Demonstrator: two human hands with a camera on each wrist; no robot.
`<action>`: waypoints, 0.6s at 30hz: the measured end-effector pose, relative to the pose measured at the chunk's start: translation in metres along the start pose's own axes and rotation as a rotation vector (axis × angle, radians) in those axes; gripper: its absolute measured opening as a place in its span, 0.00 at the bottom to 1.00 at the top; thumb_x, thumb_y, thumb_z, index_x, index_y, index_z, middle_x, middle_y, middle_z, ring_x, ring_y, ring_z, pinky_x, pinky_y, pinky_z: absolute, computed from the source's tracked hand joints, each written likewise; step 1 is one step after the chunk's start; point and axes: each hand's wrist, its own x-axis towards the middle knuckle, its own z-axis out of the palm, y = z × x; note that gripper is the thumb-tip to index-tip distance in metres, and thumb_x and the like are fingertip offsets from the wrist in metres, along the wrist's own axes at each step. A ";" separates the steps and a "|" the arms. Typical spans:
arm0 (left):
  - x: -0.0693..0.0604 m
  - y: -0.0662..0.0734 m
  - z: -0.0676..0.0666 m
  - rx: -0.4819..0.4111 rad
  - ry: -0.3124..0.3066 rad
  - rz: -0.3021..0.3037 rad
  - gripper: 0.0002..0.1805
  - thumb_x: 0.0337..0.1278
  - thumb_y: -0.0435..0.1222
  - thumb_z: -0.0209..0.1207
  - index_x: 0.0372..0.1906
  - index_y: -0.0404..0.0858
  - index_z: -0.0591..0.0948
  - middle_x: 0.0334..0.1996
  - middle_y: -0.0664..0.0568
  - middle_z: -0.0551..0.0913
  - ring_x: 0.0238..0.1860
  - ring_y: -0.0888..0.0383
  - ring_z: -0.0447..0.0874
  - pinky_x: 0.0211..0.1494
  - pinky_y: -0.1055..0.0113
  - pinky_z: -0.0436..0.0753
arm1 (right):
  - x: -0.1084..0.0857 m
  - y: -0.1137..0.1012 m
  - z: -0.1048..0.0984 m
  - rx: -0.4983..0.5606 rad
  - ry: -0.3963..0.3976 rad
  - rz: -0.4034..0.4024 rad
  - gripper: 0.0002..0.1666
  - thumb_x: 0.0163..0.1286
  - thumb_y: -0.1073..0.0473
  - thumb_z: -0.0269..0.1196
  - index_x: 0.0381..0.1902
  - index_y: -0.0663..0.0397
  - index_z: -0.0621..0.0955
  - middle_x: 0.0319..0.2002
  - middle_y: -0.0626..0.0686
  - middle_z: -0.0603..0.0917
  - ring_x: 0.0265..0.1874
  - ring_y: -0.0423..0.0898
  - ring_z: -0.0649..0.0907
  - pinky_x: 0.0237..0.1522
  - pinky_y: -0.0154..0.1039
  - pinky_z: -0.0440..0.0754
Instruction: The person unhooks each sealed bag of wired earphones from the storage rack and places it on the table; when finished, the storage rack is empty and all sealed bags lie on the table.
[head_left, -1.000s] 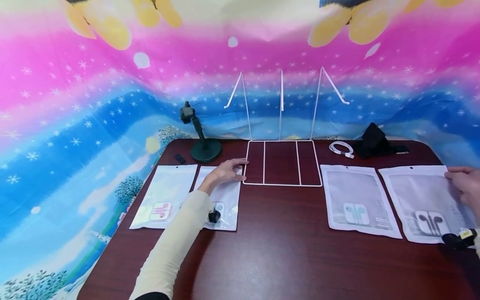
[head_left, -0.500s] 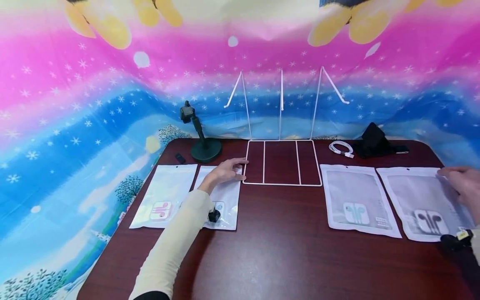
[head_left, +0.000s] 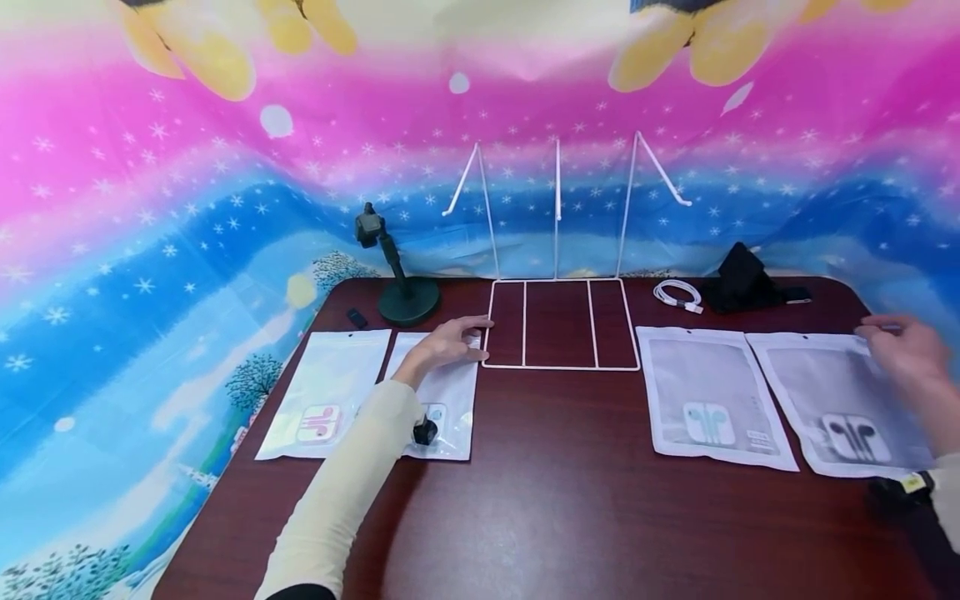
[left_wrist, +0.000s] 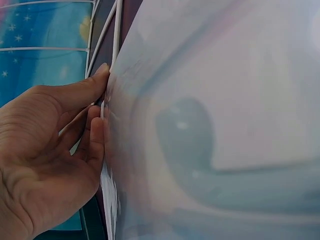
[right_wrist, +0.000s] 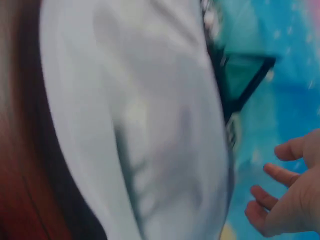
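Observation:
My left hand point(head_left: 447, 342) rests at the left side of the white wire rack point(head_left: 561, 367), its thumb and fingers apart at the rim. Under it lies a white zip bag point(head_left: 459, 392) of earphones, partly covered by my arm. In the left wrist view the bag point(left_wrist: 240, 120) fills the right side, beside my left hand point(left_wrist: 60, 135). My right hand point(head_left: 907, 354) is over the top right corner of the far-right bag point(head_left: 817, 375), which holds dark earphones point(head_left: 857, 437). The right wrist view shows my right hand point(right_wrist: 290, 190) with loose fingers, apart from a blurred bag point(right_wrist: 160, 120).
A bag with pink earphones point(head_left: 318, 423) lies at far left, and one with mint earphones point(head_left: 708, 423) right of the rack. Behind stand a dark green stand point(head_left: 408, 300), a small black object point(head_left: 357, 317), a coiled white cable point(head_left: 677, 295) and a black folded stand point(head_left: 742, 279).
My right hand has moved left and slightly up from the right edge of the far-right bag. That bag has shifted a little left. My left hand stays at the rack.

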 end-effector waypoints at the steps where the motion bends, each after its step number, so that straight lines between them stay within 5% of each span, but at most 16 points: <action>1: 0.000 0.000 -0.001 0.005 0.000 0.001 0.36 0.63 0.34 0.69 0.76 0.49 0.73 0.74 0.47 0.71 0.71 0.46 0.70 0.75 0.49 0.71 | -0.006 -0.005 0.001 0.003 0.001 -0.045 0.33 0.85 0.55 0.41 0.77 0.72 0.60 0.74 0.78 0.59 0.69 0.76 0.65 0.63 0.69 0.70; 8: -0.006 0.001 0.001 0.046 0.004 0.022 0.36 0.65 0.34 0.68 0.77 0.46 0.71 0.76 0.44 0.69 0.73 0.44 0.68 0.76 0.48 0.70 | -0.042 -0.033 0.003 -0.025 -0.029 -0.392 0.32 0.85 0.51 0.45 0.74 0.70 0.67 0.67 0.77 0.68 0.64 0.74 0.68 0.50 0.57 0.73; 13: -0.008 0.009 0.001 0.150 0.001 0.030 0.35 0.67 0.34 0.66 0.77 0.40 0.69 0.77 0.41 0.67 0.74 0.42 0.68 0.76 0.45 0.68 | -0.067 -0.051 0.004 -0.092 0.075 -0.727 0.21 0.80 0.62 0.54 0.63 0.69 0.75 0.61 0.78 0.73 0.62 0.77 0.66 0.68 0.72 0.57; 18: -0.016 0.017 0.003 0.287 0.007 0.116 0.32 0.70 0.32 0.62 0.75 0.30 0.69 0.75 0.36 0.68 0.75 0.40 0.68 0.77 0.48 0.67 | -0.087 -0.067 0.009 -0.162 0.152 -0.996 0.19 0.73 0.67 0.60 0.60 0.67 0.79 0.62 0.73 0.75 0.64 0.74 0.66 0.72 0.68 0.55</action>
